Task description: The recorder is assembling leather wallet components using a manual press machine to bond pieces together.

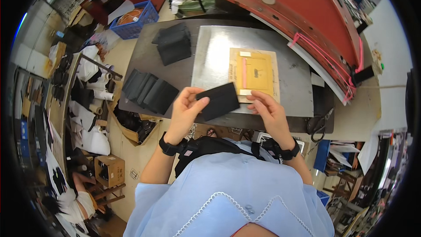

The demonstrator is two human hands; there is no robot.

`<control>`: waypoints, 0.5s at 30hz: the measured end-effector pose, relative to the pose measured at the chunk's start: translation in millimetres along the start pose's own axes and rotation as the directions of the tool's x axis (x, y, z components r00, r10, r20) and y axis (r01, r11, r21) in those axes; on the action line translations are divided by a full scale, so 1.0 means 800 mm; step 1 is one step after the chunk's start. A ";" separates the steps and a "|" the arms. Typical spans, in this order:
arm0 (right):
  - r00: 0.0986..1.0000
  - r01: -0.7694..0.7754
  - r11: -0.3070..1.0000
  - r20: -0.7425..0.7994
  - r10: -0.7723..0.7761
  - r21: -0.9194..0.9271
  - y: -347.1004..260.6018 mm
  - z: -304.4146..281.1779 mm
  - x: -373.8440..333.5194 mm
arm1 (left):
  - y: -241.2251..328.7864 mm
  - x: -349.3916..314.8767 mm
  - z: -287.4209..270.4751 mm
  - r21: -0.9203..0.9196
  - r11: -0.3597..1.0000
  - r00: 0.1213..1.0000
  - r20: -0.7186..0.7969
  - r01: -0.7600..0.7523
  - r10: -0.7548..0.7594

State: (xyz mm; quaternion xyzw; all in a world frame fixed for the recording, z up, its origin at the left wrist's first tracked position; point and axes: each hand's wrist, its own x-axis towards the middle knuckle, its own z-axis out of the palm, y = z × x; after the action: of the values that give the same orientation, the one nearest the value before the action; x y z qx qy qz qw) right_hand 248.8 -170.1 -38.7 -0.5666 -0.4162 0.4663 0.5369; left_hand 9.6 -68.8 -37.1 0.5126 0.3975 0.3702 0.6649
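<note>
My left hand [186, 107] pinches the left end of a flat black rectangular piece [219, 101], thumb on top. My right hand [268, 110] touches the piece's right edge with its fingertips. I hold the piece just above the near edge of a shiny metal plate [210, 61]. On that plate lies a tan cutting die board [256, 73] with a pink strip and yellow centre, just beyond the held piece.
A fanned row of black pieces [149, 91] and a stack of black pieces [173, 44] lie on the dark table [144, 57] to the left. Scissors [318, 125] rest at the table's right. A red press arm [302, 8] overhangs behind. A blue crate [136, 17] and cardboard boxes [109, 169] stand on the floor.
</note>
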 end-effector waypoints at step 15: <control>0.988 0.101 0.959 0.141 -0.065 -0.266 -0.058 0.005 0.035 | -0.034 0.015 -0.140 0.989 -0.140 0.894 0.097 -0.038 0.438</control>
State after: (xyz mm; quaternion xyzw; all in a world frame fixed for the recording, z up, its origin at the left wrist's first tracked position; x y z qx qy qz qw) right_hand 252.0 -138.7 5.5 -0.5855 -0.5341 0.4176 0.4445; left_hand -84.8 -20.1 -83.4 0.8387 0.5214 0.1400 -0.0719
